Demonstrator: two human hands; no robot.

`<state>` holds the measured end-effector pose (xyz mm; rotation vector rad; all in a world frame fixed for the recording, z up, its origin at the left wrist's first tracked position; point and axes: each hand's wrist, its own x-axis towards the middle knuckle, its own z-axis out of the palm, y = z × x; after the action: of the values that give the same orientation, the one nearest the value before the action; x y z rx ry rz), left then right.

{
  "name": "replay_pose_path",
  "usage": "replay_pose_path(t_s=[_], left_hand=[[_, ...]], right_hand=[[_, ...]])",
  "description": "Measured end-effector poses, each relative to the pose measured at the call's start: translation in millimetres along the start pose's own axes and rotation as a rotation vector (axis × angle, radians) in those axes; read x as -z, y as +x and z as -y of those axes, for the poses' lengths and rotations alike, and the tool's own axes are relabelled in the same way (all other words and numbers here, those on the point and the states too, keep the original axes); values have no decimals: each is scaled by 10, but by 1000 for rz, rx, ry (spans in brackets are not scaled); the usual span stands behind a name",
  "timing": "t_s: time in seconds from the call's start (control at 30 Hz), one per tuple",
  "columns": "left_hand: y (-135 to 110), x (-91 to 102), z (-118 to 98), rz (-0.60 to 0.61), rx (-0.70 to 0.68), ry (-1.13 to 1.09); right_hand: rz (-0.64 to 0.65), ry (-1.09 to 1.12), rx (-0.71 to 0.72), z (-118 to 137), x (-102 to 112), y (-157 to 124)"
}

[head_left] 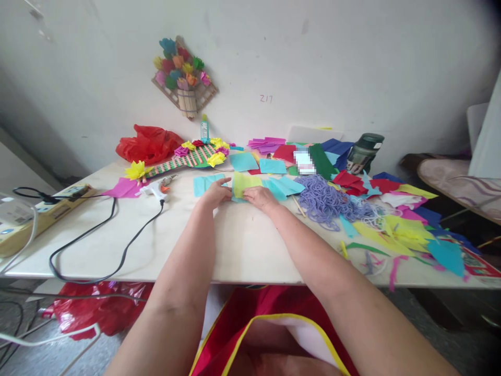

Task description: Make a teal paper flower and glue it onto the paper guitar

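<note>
A yellow piece of crepe paper (246, 180) lies over light blue paper near the table's middle. My right hand (260, 197) has its fingers bunched together on the yellow paper's lower right corner. Just left of that paper, my left hand (219, 194) rests with finger and thumb apart, and I see nothing between them. Light blue crepe paper (203, 186) lies beside and partly behind the left hand. More light blue pieces (287, 186) are spread beyond the right hand, with a thin wooden stick (299, 206) close by.
A white glue gun (155, 189) with a black cord lies left, near a power strip (43, 216). Behind is a stick-and-paper-flower craft (191, 158). To the right are purple yarn (324, 201), paper scraps (407, 232) and a dark bottle (365, 153).
</note>
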<state>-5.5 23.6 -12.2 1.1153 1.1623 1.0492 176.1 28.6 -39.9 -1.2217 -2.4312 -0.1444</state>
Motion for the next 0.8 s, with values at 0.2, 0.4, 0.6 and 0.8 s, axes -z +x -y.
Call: replay_pose_path(t_s=[0.2,0.4,0.6,0.8], left_hand=[[-15,-8,-11,-10,5,-7],[-48,-13,-35,32,18,-51],[-48,1,-29,64,14,-52],[-62,-16,-44,52,12,-50]], right_hand=[[94,-3,-64,81,108,-46],[127,-60,-72,138,174,-59],[25,-72,-26,139,167,-68],[15,-121,44,198,199,-69]])
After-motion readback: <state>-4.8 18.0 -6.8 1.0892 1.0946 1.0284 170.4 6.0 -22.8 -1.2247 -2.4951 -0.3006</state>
